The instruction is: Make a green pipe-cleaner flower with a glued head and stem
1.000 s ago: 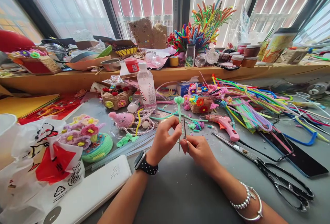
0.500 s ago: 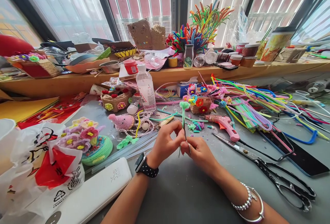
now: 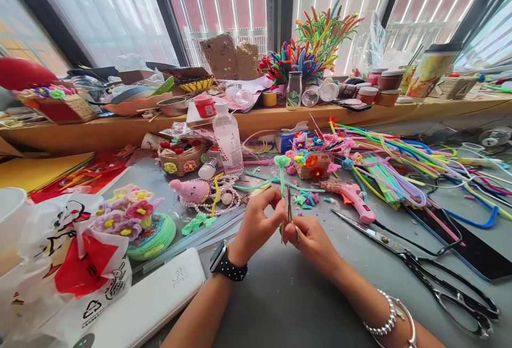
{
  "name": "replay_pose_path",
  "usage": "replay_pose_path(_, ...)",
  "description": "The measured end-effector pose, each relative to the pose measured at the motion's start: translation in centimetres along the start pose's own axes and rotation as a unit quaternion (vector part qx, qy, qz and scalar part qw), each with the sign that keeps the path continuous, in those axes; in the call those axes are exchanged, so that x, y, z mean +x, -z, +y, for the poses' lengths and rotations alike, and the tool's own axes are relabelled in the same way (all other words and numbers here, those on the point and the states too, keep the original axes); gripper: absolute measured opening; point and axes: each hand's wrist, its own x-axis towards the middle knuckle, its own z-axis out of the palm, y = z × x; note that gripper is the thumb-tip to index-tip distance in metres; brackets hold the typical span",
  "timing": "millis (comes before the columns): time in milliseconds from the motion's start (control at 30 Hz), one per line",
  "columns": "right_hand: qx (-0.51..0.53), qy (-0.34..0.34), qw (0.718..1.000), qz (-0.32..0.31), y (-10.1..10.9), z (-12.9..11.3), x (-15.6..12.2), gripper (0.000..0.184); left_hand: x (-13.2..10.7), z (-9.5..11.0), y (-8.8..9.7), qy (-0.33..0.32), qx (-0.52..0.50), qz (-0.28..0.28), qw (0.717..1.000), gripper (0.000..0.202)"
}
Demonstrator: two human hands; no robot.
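My left hand [image 3: 256, 222] pinches the stem of a mint-green pipe-cleaner flower [image 3: 282, 162], which stands upright above my fingers over the grey table [image 3: 288, 294]. My right hand [image 3: 312, 238] is closed on a thin metal tool [image 3: 289, 206], probably tweezers, held upright against the stem. Both hands touch at the fingertips, near the table's middle. A black smartwatch [image 3: 224, 263] is on my left wrist and silver bracelets [image 3: 390, 318] on my right.
A pink glue gun [image 3: 352, 196] and large black scissors [image 3: 424, 276] lie right of my hands, beside a phone [image 3: 472, 246] and a heap of coloured pipe cleaners [image 3: 396, 161]. A white power bank [image 3: 144, 302], a plastic bag [image 3: 64, 262], flower baskets [image 3: 180, 156] and a bottle [image 3: 228, 137] lie to the left.
My hands stay together on the green flower and the tool. The flower has tilted slightly from side to side, and the view has shifted a little.
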Motion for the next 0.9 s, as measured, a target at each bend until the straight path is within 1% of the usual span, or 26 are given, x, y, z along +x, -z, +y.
replay_pose_path(167,-0.006,0.010,1.000,-0.024,0.17,-0.45,-0.12,0.062,-0.01,0.09,0.01,-0.010,-0.010,-0.032,0.999,0.019)
replay_pose_path(300,-0.014,0.004,1.000,0.002,0.17,-0.77,-0.08,0.059,-0.04,0.11,0.08,-0.013,-0.015,-0.045,0.999,0.020)
replay_pose_path(500,-0.044,0.000,0.998,0.034,0.01,-0.41,0.03,0.052,-0.01,0.07,0.21,-0.006,-0.021,-0.040,0.999,0.019)
replay_pose_path(633,-0.051,0.002,0.998,0.035,0.01,-0.34,0.09,0.049,-0.01,-0.13,0.21,-0.001,-0.015,-0.032,0.999,0.020)
replay_pose_path(800,-0.049,0.002,0.998,0.035,0.05,-0.44,0.16,0.052,-0.05,-0.38,0.16,0.003,-0.011,-0.029,1.000,0.019)
replay_pose_path(900,-0.042,-0.004,0.999,0.020,0.00,-0.23,0.17,0.056,-0.03,-0.37,0.11,0.003,-0.014,-0.030,0.999,0.020)
